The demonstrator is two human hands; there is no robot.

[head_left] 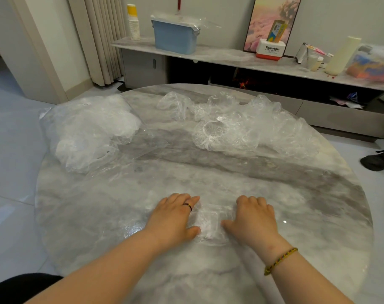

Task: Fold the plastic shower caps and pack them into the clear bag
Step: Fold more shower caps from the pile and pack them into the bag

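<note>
Nearest the person, both hands lay on one flattened shower cap (210, 223) spread on the marble table (318, 216), close to its near edge. The left hand (175, 216), a dark ring (188, 206) on one finger, covered the cap's left side. The right hand (253, 218), with a braided bracelet (281, 261) at the wrist, covered its right side. On each hand the fingers were bent down at the knuckles onto the plastic and the thumb pointed inward across it. The fingertips were hidden, so it could not be told whether they pinched the cap or only pressed it flat.

Further out on the left, the clear bag (88, 132) lay on the table, partly over its edge, with whitish bunched plastic inside. Across from it, toward the far right, the loose shower caps (241, 123) sat in a crumpled heap, well apart from the hands.

Beyond the table, a long low shelf (219, 54) ran along the wall. It carried a stack of paper cups (133, 25), a blue box (175, 38) draped with plastic, and a white and red carton (268, 50) in front of a framed picture (272, 16).
</note>
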